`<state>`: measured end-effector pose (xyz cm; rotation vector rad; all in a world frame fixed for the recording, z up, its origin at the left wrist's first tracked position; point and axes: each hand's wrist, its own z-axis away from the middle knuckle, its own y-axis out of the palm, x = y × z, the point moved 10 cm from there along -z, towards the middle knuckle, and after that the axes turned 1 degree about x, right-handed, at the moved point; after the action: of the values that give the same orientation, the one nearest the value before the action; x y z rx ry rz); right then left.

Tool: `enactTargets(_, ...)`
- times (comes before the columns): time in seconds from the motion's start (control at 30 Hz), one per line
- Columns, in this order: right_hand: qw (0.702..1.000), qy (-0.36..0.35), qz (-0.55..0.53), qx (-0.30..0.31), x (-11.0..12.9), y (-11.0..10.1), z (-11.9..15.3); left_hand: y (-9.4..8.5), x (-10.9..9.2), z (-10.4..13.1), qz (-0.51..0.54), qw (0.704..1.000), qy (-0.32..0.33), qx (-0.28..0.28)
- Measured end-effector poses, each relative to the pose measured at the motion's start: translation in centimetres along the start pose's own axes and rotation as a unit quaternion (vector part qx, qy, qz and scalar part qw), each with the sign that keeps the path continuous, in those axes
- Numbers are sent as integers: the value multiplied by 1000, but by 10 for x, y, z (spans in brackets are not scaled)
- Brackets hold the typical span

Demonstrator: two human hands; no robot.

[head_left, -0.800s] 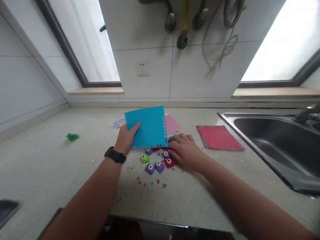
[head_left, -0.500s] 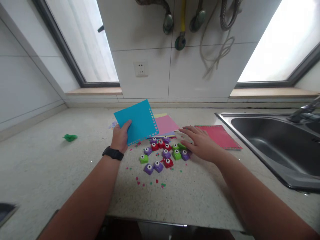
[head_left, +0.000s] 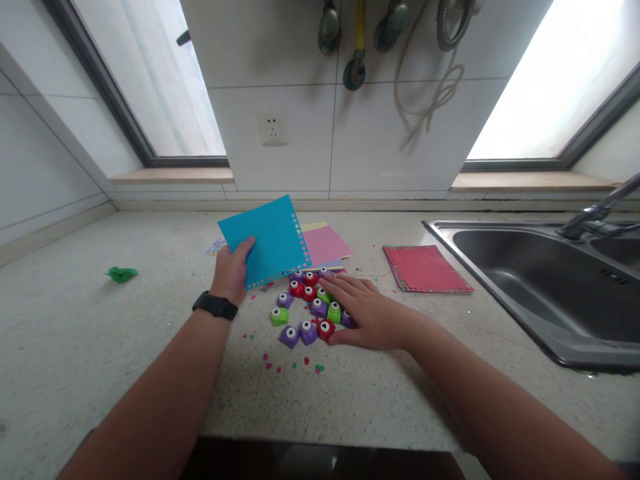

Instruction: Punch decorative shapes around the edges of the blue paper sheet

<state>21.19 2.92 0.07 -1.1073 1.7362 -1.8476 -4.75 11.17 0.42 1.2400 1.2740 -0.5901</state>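
Note:
A sheet of blue paper [head_left: 273, 243] is pinched at its left side by my left hand [head_left: 233, 270], thumb on top. Small punched holes run along its right and lower edges. My right hand [head_left: 367, 310] lies with fingers stretched over the right side of a cluster of craft punches, partly covering some. Among them are a purple craft punch [head_left: 309, 332], a red craft punch [head_left: 325, 329] and a green craft punch [head_left: 279, 316]. Behind the blue sheet, pink paper [head_left: 327, 245] lies on the counter, partly hidden.
Red sheets [head_left: 427, 269] with punched edges lie stacked to the right, beside the steel sink [head_left: 505, 293]. Small paper bits [head_left: 307, 361] are scattered on the counter [head_left: 165, 373]. A crumpled green thing [head_left: 121, 274] lies at the left.
My right hand has moved left and toward me, onto the punches, drawing those on the right closer to the others. My left hand still holds the blue paper. The view has shifted slightly.

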Motion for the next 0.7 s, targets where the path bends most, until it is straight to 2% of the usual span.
enactTargets(0.13,999,-25,6,-28,11,-10,-6,0,-1,0,-6,1000,4,-2)
enactTargets(0.37,996,-78,2,-31,33,-16,-16,1,-1,0,-10,1000,6,2)
enactTargets(0.57,996,-70,-6,-54,27,-28,-15,4,-1,1,-6,1000,5,18)
enactTargets(0.7,994,-25,4,-107,10,-32,-23,4,0,1,-4,1000,0,18)
